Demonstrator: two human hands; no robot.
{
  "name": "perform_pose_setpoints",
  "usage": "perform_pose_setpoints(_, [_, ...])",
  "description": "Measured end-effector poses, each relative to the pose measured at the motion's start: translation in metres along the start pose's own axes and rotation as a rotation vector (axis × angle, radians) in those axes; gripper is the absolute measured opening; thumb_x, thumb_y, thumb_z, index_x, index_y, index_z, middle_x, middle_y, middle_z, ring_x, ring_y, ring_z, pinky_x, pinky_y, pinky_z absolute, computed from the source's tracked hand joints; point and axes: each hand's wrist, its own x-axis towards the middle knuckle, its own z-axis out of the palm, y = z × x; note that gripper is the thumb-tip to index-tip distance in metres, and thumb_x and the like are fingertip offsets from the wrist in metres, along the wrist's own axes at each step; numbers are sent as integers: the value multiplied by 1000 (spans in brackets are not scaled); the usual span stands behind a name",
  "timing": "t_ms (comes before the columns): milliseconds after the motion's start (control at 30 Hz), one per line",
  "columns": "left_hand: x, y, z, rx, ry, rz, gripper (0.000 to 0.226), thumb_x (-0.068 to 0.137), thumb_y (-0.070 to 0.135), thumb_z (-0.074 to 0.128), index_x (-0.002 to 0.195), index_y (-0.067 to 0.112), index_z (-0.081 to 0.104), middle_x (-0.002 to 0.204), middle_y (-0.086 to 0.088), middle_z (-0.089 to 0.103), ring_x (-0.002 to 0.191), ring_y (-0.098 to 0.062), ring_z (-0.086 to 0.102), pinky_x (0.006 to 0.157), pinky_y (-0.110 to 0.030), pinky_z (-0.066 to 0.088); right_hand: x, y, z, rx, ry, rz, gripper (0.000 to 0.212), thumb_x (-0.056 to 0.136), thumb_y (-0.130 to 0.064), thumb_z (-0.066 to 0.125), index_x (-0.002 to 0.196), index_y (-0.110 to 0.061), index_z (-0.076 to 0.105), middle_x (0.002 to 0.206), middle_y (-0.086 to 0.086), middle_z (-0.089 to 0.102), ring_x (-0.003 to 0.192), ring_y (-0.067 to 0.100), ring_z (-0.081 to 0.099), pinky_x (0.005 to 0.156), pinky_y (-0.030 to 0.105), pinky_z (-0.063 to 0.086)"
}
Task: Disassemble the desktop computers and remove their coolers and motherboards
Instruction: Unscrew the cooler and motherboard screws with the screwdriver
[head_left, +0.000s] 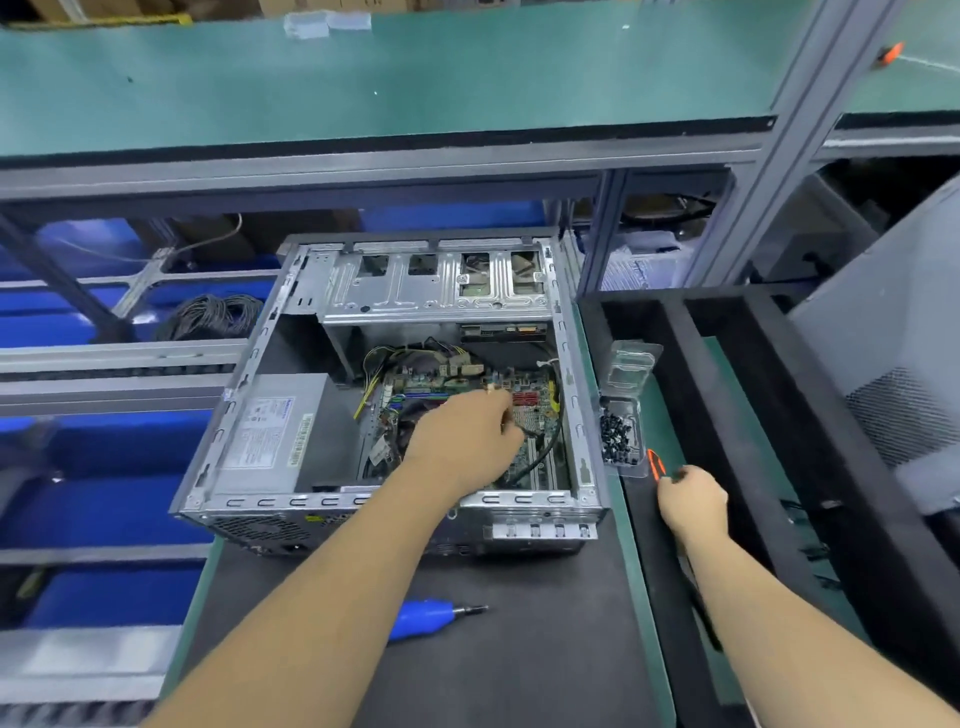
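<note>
my left hand (467, 441) inside case (249, 374), fingers curled pinching cable on motherboard (524, 415); right hand (693, 501) grips orange cutters (655, 464) at desk's right edge, farther off.

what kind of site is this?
Likely an electronics teardown line: an opened grey metal desktop case on a green-edged bench mat, a clear plastic tray of black screws, and a blue electric screwdriver.
</note>
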Motion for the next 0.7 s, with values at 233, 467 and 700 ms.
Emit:
perform_pose_setpoints(233, [2,-2,4,1,25,-70,18,94,35,45,88,22,56,78,5,62,69,-14,57,59,-30,48,37,4,11,-137,-270,108,29,90,-23,68,97,6,66,100,24,67,82,34,57,69,31,42])
perform_pose_setpoints(467, [3,-1,-2,25,83,-220,14,90,18,44,95,21,57,84,2,64,74,-22,60,67,-38,55,14,-20,-33,75,-56,33,21,91,-18,54,93,0,64,92,24,67,83,38,61,73,38,46])
perform_pose_setpoints(700, [-3,-23,-29,-95,158,-305,39,87,7,44,115,27,62,112,1,67,95,-24,60,74,-36,51,-55,-160,-178,562,110,-385,34,94,-37,56,70,-16,45,65,5,49,54,20,38,49,28,28])
